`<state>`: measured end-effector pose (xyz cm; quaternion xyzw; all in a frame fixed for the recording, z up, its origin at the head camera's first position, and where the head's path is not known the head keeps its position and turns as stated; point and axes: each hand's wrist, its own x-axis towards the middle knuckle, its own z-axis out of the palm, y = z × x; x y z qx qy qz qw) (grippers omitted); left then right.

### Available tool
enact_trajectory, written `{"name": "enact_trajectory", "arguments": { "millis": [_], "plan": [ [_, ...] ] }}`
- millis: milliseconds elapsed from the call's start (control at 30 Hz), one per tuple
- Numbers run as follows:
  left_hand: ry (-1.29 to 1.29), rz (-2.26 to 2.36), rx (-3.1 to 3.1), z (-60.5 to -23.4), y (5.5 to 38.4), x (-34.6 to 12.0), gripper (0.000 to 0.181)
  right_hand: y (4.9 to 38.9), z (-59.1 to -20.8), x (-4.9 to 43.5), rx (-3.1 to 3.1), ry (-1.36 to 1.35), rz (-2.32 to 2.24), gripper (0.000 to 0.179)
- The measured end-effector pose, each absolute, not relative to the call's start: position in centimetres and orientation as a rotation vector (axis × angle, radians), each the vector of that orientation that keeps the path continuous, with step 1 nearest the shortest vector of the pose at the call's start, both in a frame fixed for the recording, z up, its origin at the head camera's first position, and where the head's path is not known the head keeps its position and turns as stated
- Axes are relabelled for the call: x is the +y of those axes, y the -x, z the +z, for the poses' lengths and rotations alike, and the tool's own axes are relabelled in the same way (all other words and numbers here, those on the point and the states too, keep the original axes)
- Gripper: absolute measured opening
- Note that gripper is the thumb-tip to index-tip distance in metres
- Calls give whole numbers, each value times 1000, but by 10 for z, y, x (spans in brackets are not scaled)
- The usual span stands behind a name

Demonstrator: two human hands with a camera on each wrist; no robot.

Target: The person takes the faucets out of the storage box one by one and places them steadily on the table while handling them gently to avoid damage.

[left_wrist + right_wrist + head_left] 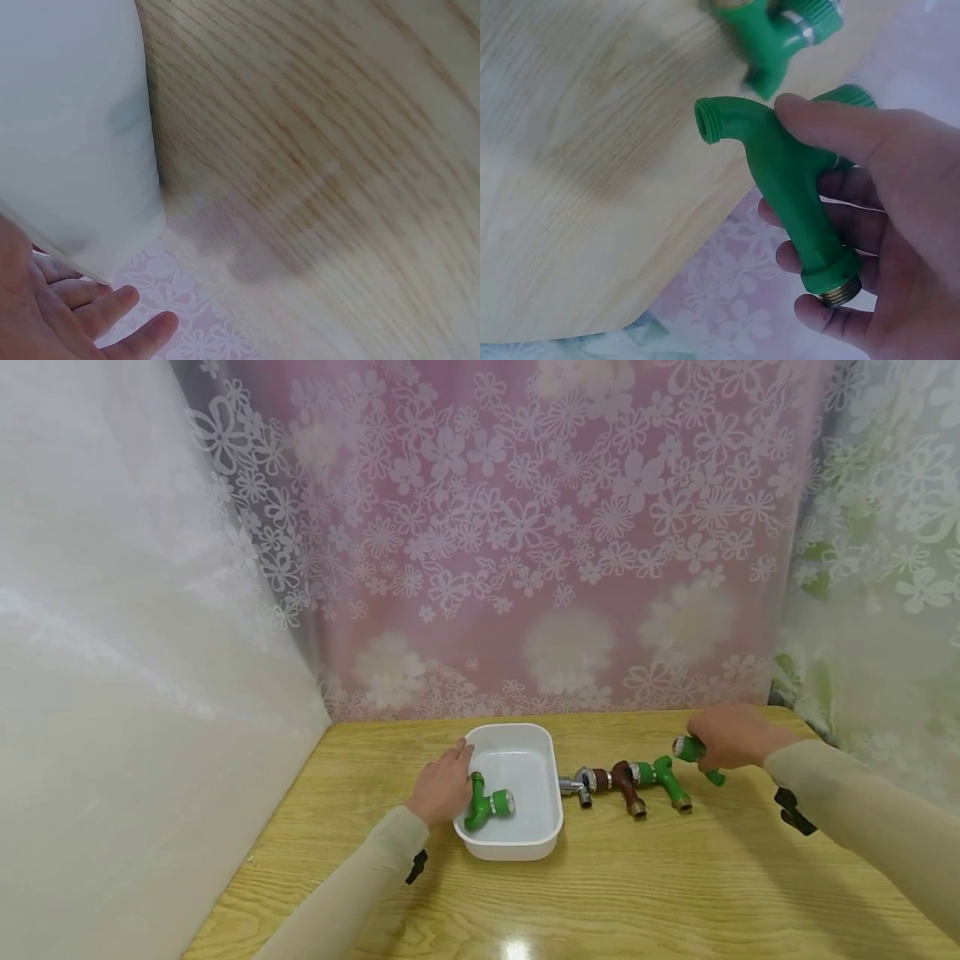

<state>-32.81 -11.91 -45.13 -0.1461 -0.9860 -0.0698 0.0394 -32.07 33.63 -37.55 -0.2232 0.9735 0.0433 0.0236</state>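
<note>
In the head view my right hand [731, 739] holds a green tap [690, 748] above the right side of the table. The right wrist view shows my fingers and thumb curled round this tap [791, 187], its curved spout and brass-threaded end sticking out. My left hand [444, 785] rests on the left rim of a white plastic tub [536, 827], fingers fairly straight. Another green tap [477, 806] lies inside the tub, near that hand. In the left wrist view the fingers [112, 311] lie by the tub's edge.
Right of the tub, a row of taps lies on the wooden table [600, 893]: a small chrome one [577, 787], a dark brown one [621, 781] and a green one [663, 781]. A pink floral curtain [525, 568] hangs behind, with pale sheeting at both sides.
</note>
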Motion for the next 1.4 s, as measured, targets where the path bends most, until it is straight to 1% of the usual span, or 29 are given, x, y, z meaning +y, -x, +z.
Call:
{"name": "enact_trajectory", "arguments": {
  "millis": [300,533,767,833,1067,1200,1400],
  "plan": [
    [452,-190,-3022,-452,328,-119,54,323,-388,354,3061,715,172,22],
    [462,-182,-3012,-450,327,-119,54,327,-398,358,3117,749,238,32],
    [463,-189,-3011,-452,328,-120,55,333,-418,359,3151,789,260,41],
    [464,-195,-3008,-452,327,-120,55,333,-423,359,3163,801,274,39],
    [458,-205,-3008,-451,326,-120,55,330,-438,360,3251,837,305,24],
    [459,-203,-3009,-450,326,-120,55,332,-447,364,3272,867,326,26],
    [467,-213,-2998,-450,325,-119,53,328,-457,367,3264,819,257,23]
  ]
}}
